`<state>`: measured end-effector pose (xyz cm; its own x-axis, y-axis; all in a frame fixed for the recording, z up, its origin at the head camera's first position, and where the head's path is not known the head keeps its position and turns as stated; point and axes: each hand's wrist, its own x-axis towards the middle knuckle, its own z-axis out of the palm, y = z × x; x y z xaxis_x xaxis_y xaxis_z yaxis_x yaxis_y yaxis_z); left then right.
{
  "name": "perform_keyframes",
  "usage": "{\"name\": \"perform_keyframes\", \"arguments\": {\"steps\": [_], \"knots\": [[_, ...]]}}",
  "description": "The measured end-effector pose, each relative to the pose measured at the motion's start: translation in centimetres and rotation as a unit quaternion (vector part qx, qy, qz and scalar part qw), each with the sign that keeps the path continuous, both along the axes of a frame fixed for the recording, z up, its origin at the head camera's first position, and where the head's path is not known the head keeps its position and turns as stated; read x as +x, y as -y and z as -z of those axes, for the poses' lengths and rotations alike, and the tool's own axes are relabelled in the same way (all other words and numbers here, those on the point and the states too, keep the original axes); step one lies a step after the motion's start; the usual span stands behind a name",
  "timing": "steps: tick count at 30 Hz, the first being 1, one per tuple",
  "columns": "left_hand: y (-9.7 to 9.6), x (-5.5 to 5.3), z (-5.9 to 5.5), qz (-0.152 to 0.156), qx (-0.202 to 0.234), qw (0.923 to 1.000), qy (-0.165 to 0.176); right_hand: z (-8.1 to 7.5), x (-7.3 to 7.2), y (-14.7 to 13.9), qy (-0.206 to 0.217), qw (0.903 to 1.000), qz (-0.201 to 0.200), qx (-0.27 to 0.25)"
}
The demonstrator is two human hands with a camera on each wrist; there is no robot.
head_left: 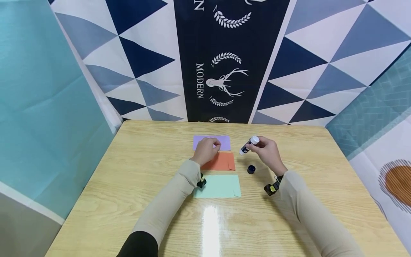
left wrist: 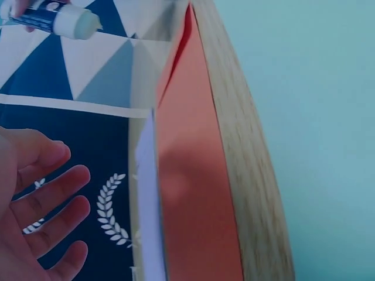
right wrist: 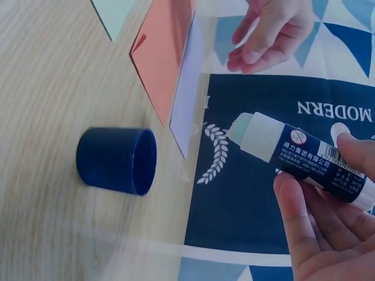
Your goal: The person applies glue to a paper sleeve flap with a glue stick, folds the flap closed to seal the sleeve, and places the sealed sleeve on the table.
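My right hand [head_left: 269,152] grips an uncapped glue stick [right wrist: 319,161] with a dark blue label; its pale glue end sticks out past the white collar and tilts down to the left. The dark blue cap [right wrist: 111,161] stands on the table just below that hand. My left hand [head_left: 206,150] holds nothing, its fingers [left wrist: 64,219] loosely bent and spread above the purple envelope [head_left: 226,142] and the orange envelope [head_left: 224,162]. Nearer to me lies a mint green envelope [head_left: 218,187], partly behind the left wrist. Each envelope lies flat on the table.
The wooden table [head_left: 144,157] ends at a patterned cloth backdrop [head_left: 151,78] with a dark "MODERN" deer strip. A teal cloth [head_left: 48,89] hangs along the left side. Both wrists wear small black cameras [head_left: 271,189].
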<state>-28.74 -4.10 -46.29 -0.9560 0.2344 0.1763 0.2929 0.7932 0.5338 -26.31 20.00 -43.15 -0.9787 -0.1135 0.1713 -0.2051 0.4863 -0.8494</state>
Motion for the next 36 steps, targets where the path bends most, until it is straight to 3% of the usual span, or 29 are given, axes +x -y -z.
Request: {"name": "perform_keyframes", "arguments": {"steps": [4,16,29,36], "knots": [[-0.1,0.8,-0.5,-0.001,0.015,0.9998,-0.009,0.0,0.6,0.0,-0.001,1.0000,-0.001,-0.007],[-0.2,4.3,-0.7,-0.007,0.103,0.9947,0.007,0.1,2.0,1.4,0.006,0.9998,-0.021,-0.001],[-0.3,8.3,-0.2,0.033,0.139,0.9883,0.053,0.1,4.5,2.5,0.017,0.9976,-0.067,-0.004],[-1.0,9.2,0.4,0.065,0.135,0.9861,0.071,0.6,5.3,2.6,0.035,0.9954,-0.089,-0.010]]}}
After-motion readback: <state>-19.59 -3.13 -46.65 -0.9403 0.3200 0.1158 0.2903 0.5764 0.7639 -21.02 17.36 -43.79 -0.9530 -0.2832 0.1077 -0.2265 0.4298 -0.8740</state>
